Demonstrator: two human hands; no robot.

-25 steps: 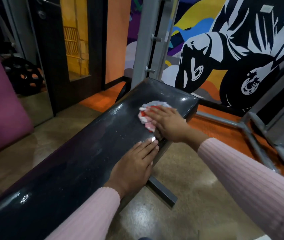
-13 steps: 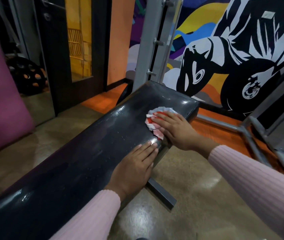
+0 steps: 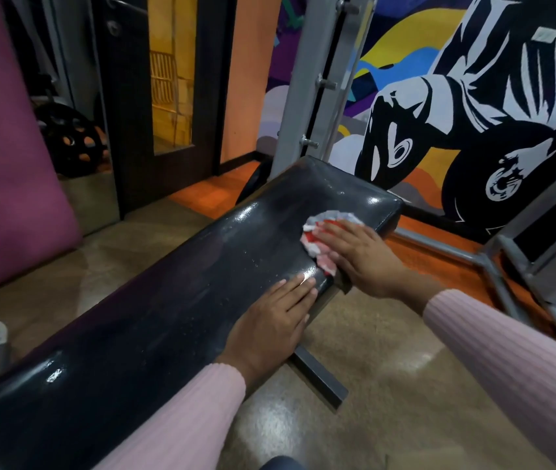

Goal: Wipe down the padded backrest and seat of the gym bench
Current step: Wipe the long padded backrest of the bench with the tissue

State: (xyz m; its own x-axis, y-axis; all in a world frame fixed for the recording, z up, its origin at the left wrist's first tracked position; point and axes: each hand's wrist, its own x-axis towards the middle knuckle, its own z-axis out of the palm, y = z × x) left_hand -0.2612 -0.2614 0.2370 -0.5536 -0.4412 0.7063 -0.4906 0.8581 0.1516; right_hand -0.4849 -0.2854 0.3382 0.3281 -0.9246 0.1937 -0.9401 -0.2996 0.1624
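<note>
The gym bench's black padded surface (image 3: 174, 313) ran from the lower left up toward the painted wall, glossy and flecked with small droplets; the right hand (image 3: 358, 256) lay on a crumpled red-and-white cloth (image 3: 320, 232) near the pad's far end, on its right-hand edge, the fingers fairly straight and pressing the cloth flat against the vinyl rather than wrapping it; part of the cloth bunched out beyond the fingertips and part sat hidden under the palm. The left hand (image 3: 273, 323) rested flat on the same edge, nearer the camera and just beside the cloth, its fingers extended together and holding nothing. Both forearms wore ribbed pink sleeves (image 3: 507, 361). Under the pad a dark steel foot bar (image 3: 320, 378) stuck out over the polished brown floor (image 3: 388, 385); a grey upright rack post (image 3: 317, 79) stood behind the pad's far end; a mural (image 3: 456, 113) in black, white, yellow and blue covered the wall to the right; a magenta mat (image 3: 8, 147) leaned at the left, with a black weight plate (image 3: 69, 140) just behind it.
</note>
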